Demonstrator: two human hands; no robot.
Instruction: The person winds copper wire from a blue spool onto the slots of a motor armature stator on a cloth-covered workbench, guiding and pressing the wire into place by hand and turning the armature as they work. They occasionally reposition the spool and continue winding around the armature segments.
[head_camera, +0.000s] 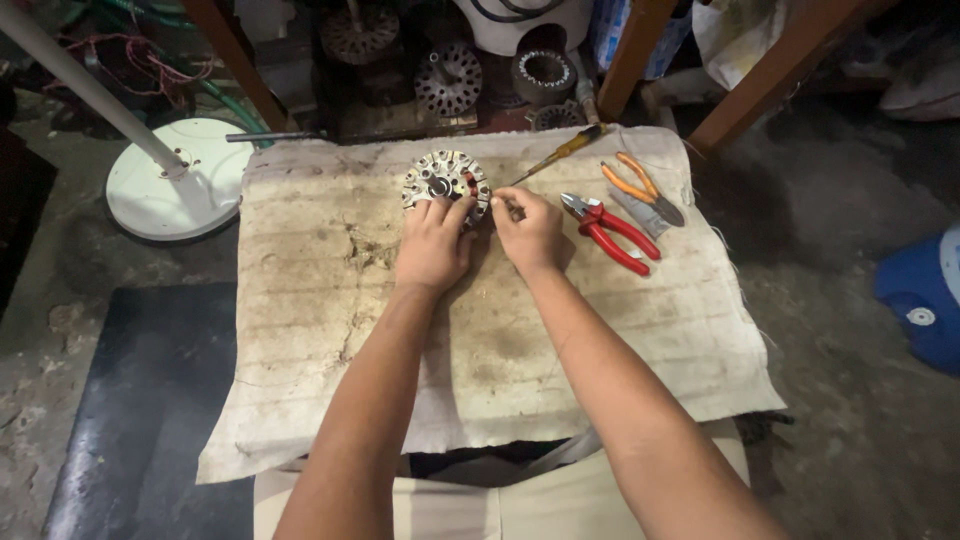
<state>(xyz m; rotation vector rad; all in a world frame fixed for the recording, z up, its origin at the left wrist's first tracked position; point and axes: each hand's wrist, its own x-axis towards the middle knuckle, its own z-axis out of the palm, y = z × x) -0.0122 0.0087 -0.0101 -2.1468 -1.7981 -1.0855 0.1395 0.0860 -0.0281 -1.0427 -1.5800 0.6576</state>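
A round metal motor stator (443, 178) with slots around its rim lies on a worn, stained cloth (480, 340) spread over a low table. My left hand (433, 243) rests its fingers on the stator's near edge and holds it. My right hand (528, 230) pinches something small at the stator's right side; what it grips is too small to tell.
Red-handled pliers (612, 231), orange-handled cutters (640, 187) and a yellow-handled screwdriver (560, 152) lie on the cloth to the right. A white round fan base (175, 180) with a pole stands at left. More stators (448, 78) and wooden legs sit behind. A blue object (925, 295) lies at far right.
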